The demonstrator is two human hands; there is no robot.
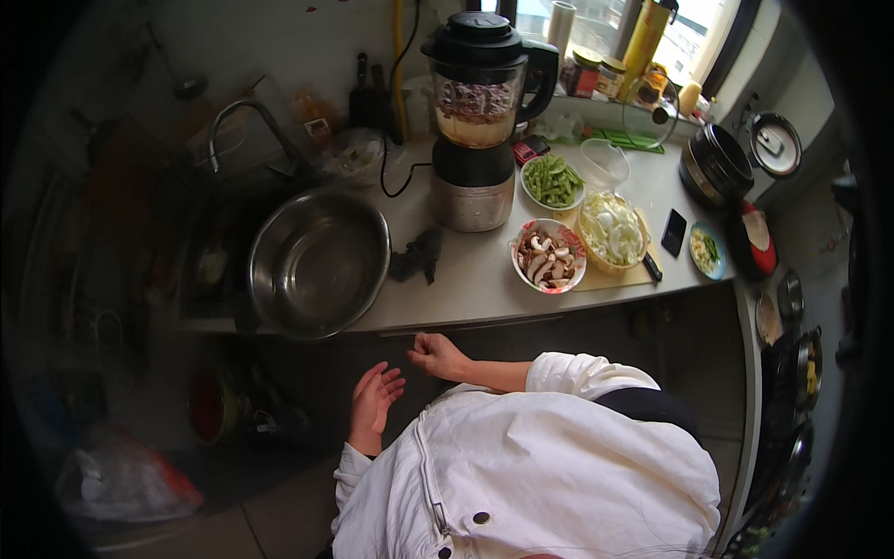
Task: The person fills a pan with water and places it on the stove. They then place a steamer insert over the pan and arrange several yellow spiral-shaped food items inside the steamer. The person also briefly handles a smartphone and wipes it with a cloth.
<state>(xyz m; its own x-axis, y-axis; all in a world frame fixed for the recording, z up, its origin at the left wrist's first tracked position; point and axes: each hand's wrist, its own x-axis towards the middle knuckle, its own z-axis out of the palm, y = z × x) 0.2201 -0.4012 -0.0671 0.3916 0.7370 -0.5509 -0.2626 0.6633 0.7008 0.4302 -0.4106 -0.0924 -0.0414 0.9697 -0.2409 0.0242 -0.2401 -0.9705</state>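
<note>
My left hand [375,402] is raised in front of my body, palm up and fingers apart, with nothing in it. Just right of it, my right hand [438,356] has its fingers curled near the counter's front edge; whether they enclose anything is hidden. Beyond the hands lies a dark crumpled cloth [417,257], between a large steel basin [320,262] and a blender [473,185]. The lidded blender jug holds pale and reddish contents. A floral bowl of sliced mushrooms [548,256] sits to the blender's right.
Green vegetable pieces fill a plate [552,182]. A basket of shredded cabbage [612,232] and a knife [652,267] rest on a cutting board [601,281]. Farther right are a phone [674,233], a small blue plate [708,251] and an open cooker [716,166]. A faucet [255,133] stands behind the basin.
</note>
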